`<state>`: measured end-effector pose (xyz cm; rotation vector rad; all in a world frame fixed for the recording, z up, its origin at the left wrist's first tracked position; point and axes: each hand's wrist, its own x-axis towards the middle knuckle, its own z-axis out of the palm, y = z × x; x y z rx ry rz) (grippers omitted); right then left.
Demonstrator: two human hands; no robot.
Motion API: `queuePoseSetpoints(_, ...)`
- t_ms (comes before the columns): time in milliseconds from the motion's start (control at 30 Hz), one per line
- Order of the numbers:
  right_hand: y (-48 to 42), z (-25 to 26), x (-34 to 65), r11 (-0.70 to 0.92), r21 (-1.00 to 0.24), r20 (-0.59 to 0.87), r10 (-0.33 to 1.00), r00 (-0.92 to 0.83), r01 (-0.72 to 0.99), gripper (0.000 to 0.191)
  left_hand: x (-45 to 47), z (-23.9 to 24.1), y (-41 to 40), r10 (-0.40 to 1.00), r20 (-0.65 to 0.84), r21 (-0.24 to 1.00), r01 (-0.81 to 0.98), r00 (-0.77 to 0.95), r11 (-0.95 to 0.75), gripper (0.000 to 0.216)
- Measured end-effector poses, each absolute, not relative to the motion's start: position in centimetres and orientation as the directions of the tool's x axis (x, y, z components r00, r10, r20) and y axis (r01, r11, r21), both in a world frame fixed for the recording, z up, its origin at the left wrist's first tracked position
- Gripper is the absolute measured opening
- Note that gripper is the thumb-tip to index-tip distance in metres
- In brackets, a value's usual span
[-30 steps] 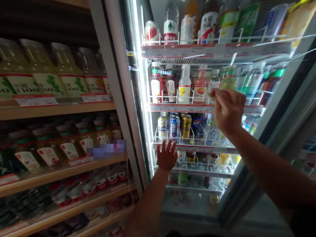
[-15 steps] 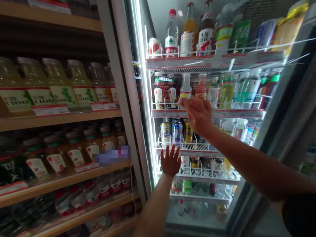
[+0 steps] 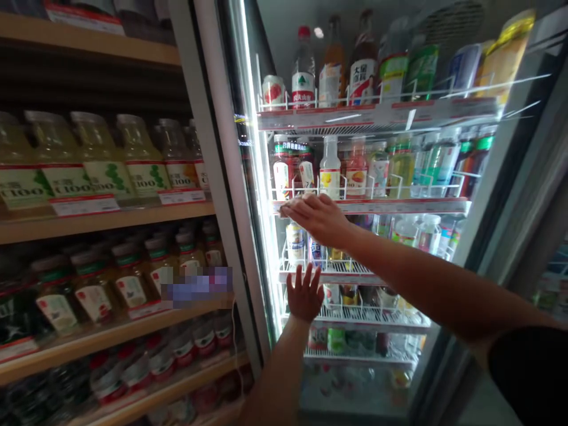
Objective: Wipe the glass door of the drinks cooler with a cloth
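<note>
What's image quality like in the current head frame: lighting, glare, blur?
Head view: harsh light strip inside the cooler, wooden shelves at picture left dim; head view: white streaks of glare across the cooler front; head view: left hand and right hand look dark against the glow, right fingertip detail too soft to tell; head view: pixelated patch hides some bottles.

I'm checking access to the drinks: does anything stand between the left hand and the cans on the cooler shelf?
Yes, apparently: a clear glass door stands between the left hand and the cans, with reflected light streaks showing on it.
</note>
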<state>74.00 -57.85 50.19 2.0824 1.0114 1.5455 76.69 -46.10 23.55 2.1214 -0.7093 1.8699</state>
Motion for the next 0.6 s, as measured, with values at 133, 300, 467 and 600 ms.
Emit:
queuePoseSetpoints(133, -59.0, 54.2, 74.7, -0.854, 0.446, 0.87, 0.484, 0.096, 0.266, 0.049, 76.7, 23.6, -46.1, -0.204, 0.977, -0.148, -0.485, 0.065, -0.862, 0.052)
queuePoseSetpoints(300, -59.4, 52.2, 74.6, -0.832, 0.473, 0.846, 0.521, 0.116, 0.291, 0.052, 76.7, 23.5, -46.1, -0.218, 0.974, -0.163, -0.47, 0.066, -0.868, 0.052)
queuePoseSetpoints(467, -61.9, 50.1, 72.9, -0.681, 0.647, 0.672, 0.722, 0.167, 0.342, 0.048, 77.0, 23.4, -46.1, -0.207, 0.976, -0.153, -0.454, 0.072, -0.878, 0.053)
queuePoseSetpoints(600, -65.9, 51.6, 72.0, -0.903, 0.342, 0.925, 0.372, 0.074, 0.26, 0.047, 76.2, 23.6, -46.2, -0.213, 0.974, -0.158, -0.455, 0.072, -0.876, 0.052)
